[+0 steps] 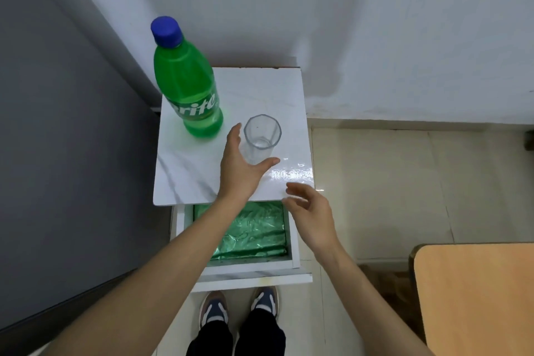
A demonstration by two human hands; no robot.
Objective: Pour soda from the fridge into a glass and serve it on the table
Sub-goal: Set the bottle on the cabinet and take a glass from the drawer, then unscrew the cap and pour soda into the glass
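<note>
glass [262, 139]: empty, mid cabinet top [202, 182], fragile, slick; grip low on wall
left hand [241, 163]: fingers wide, cupping glass
right hand [310, 211]: loosely spread, empty, front-right corner
bottle [187, 81]: capped, full, heavy; back-left

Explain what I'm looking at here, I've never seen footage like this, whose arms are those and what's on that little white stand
This is one picture from a wide-angle camera worn on a person's head, looking forward and down, so the two bare arms are the wearer's own; their shoes show at the bottom edge. No machine is involved.

The left hand is open around an empty clear glass, fingers behind it and thumb in front; whether it actually touches is hard to tell. The right hand hovers open over the near corner, holding nothing.

The glass stands on a small white cabinet top. Beside it, to the left, stands a green Sprite bottle, upright with its blue cap on. Below the top, a drawer is pulled out, with something shiny green inside. A wooden table shows at the lower right.
</note>
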